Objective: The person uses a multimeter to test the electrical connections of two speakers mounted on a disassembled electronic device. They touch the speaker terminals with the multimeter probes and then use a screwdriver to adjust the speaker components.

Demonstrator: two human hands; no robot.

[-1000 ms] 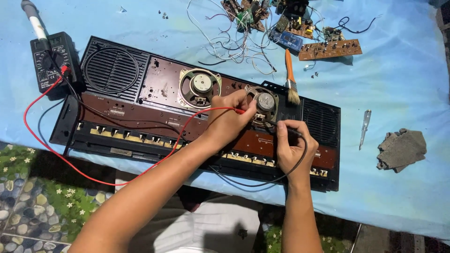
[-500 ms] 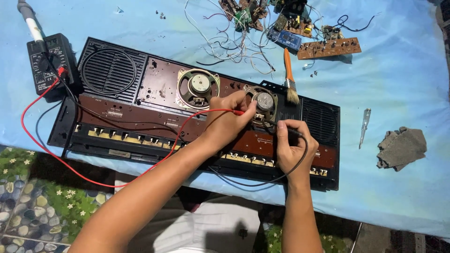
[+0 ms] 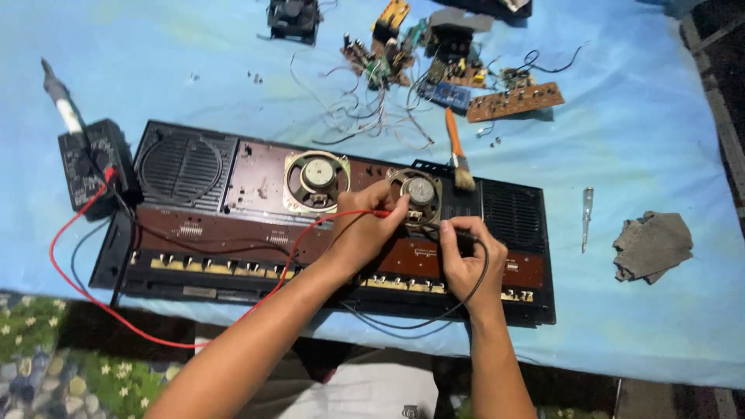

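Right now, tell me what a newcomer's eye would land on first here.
First, the long dark opened audio chassis lying across the blue cloth, with the left hand holding a red probe and the right hand a black probe at the right-hand speaker. Next, the red lead looping left to the black multimeter. Behind, loose circuit boards and tangled wires.
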